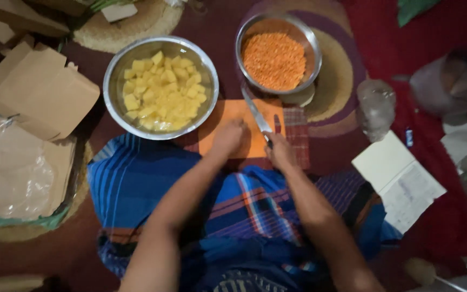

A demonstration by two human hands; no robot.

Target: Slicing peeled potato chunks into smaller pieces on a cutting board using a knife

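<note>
An orange cutting board (233, 116) lies on the floor in front of my lap. My left hand (228, 138) rests curled on the board, pressing down on something hidden beneath the fingers. My right hand (279, 151) grips the dark handle of a knife (256, 114), whose blade points up and left across the board toward the bowls. Just beyond the board stand a steel bowl of yellow cubed pieces in water (160, 89) and a smaller steel bowl of orange lentils (274, 59).
Brown paper bags (36, 92) and a clear plastic bag (12, 173) lie at left. An open notebook (398, 181), a crumpled plastic bag (375, 108) and a grey pot (449, 81) sit at right on red cloth. Round woven mats (131, 24) lie under and behind the bowls.
</note>
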